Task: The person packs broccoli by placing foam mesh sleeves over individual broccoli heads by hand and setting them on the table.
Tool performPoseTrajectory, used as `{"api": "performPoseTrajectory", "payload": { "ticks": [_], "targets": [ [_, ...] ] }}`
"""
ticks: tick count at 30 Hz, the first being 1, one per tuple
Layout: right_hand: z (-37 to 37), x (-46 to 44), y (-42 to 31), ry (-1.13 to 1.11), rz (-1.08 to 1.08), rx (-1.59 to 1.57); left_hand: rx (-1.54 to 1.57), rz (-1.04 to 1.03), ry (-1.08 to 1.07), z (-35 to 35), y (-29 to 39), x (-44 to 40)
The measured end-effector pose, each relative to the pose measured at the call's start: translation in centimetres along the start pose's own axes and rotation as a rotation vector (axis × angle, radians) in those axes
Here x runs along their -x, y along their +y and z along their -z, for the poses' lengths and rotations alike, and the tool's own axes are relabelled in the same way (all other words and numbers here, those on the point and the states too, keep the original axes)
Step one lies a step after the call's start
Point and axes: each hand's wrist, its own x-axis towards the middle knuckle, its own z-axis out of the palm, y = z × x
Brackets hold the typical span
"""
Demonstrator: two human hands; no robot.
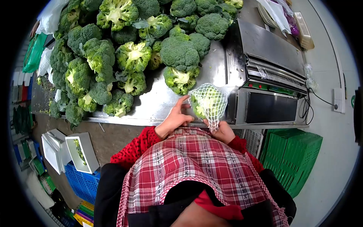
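- In head view, with right hand (224, 132): pinching gathered end of white net (215, 96) around broccoli (199, 107), near front edge of metal table (153, 100).
- With left hand (176, 116): holding fingers spread beside the net; cannot tell if touching.
- Behind: piled loose broccoli heads (134, 56).

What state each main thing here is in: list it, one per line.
Left hand: open, beside the net; contact unclear
Right hand: closed on the net's gathered end
Net: stretched around one broccoli
Netted broccoli: partly visible through the mesh
Loose broccoli: heaped, unwrapped
Machine: cannot tell whether on
White box: open
Green crates: stacked
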Motion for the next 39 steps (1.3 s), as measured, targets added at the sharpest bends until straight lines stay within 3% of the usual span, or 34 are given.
{"api": "performPoseTrajectory", "payload": {
  "ticks": [1, 3, 5, 6, 7, 8, 10, 11, 12, 14, 16, 17, 18, 20, 22, 24, 26, 27, 28, 29, 30, 32, 33, 34, 36, 37, 38, 39],
  "targets": [
    [0.4, -0.5, 3.6, 0.029, 0.018, -0.023, -0.041, -0.046, -0.008, 0.0, -0.5, -0.9],
    [0.6, -0.1, 3.3, -0.003, 0.035, 0.024, -0.251, -0.277, 0.022, 0.4, -2.0, -2.9],
    [-0.9, 1.4, -4.6, 0.652, -0.267, -0.449, -0.352, -0.292, 0.058, 0.3, -0.5, -2.8],
    [-1.4, 1.3, -5.0, 0.722, 0.005, -0.193, -0.444, -0.297, 0.109, 0.0, 0.2, -2.5],
    [-1.8, 1.7, -6.2, 0.755, 0.197, 0.316, -0.387, -0.426, 0.154, -0.7, 0.7, -2.0],
    [-2.9, 1.5, -9.1, 0.748, 0.381, 0.829, -0.385, -0.423, 0.145, -0.7, 0.6, -2.5],
    [-4.0, -0.5, -9.8, 0.626, 0.329, 0.976, -0.453, -0.449, 0.06, -0.6, 0.0, -4.2],
    [-3.7, -1.5, -9.7, 0.757, 0.436, 1.116, -0.564, -0.685, 0.071, -0.3, -0.6, -5.0],
    [-2.6, -2.5, -9.5, 0.773, 0.446, 1.122, -0.644, -0.714, 0.083, -0.4, 0.1, -4.5],
    [0.0, -2.6, -9.0, 0.765, 0.511, 0.695, -0.573, -0.805, 0.053, -0.4, 1.4, -2.1],
    [0.2, -2.5, -9.4, 0.817, 0.555, 0.703, -0.532, -0.816, 0.076, -0.2, 1.1, -1.4],
    [-0.2, -2.5, -10.1, 0.814, 0.496, 0.398, -0.486, -0.847, 0.117, 0.0, 1.5, -1.7],
    [-0.5, -2.5, -10.5, 0.786, 0.427, 0.098, -0.49, -0.748, 0.151, -0.7, 2.1, -1.9],
    [-0.4, -3.0, -10.8, 0.72, 0.434, -0.023, -0.692, -0.83, 0.179, -1.2, 1.7, -3.5],
    [-1.0, -3.4, -10.5, 0.479, 0.285, -0.32, -0.768, -0.878, 0.235, -1.7, 1.3, -4.2],
    [-1.7, -3.8, -11.1, 0.387, 0.21, -0.365, -0.601, -0.674, 0.138, -1.1, 1.9, -5.1],
    [-2.0, -1.7, -13.4, 0.352, 0.164, -0.069, -0.557, -0.721, 0.196, -1.1, 2.6, -3.0],
    [-1.8, -1.6, -12.8, 0.351, 0.153, -0.073, -0.489, -0.73, 0.167, -1.0, 3.2, -1.6],
    [-1.4, -1.5, -11.9, 0.44, 0.243, 0.35, -0.424, -0.736, 0.135, -0.7, 3.2, -0.7],
    [-1.1, -1.3, -11.3, 0.515, 0.332, 0.777, -0.633, -0.931, 0.182, -0.3, 2.2, -0.8],
    [-0.9, -1.0, -11.0, 0.514, 0.328, 0.774, -0.635, -0.927, 0.18, 0.4, 2.3, 0.1],
    [-0.6, -0.2, -10.8, 0.612, 0.538, 0.789, -0.98, -0.901, 0.102, 2.1, 2.7, 2.7],
    [-1.2, 1.2, -12.3, 0.549, 0.502, 0.75, -1.015, -1.007, 0.071, 3.2, 2.5, 3.8],
    [-1.1, 2.3, -12.6, 0.412, 0.558, 0.619, -1.023, -0.997, 0.077, 3.5, 2.1, 4.3],
    [-1.6, 3.5, -14.2, 0.268, 0.419, 0.475, -0.927, -1.079, 0.057, 4.5, 1.3, 4.6],
    [-2.1, 2.6, -14.5, 0.321, 0.502, 0.682, -0.89, -1.058, 0.202, 3.6, 1.1, 4.1],
    [-2.8, 0.6, -14.9, 0.366, 0.636, 0.875, -0.837, -0.875, 0.103, 2.9, 1.3, 4.2],
    [-4.1, -1.8, -15.1, 0.313, 0.636, 0.955, -0.919, -0.691, 0.035, 3.1, 0.8, 3.5]
  ]
}}
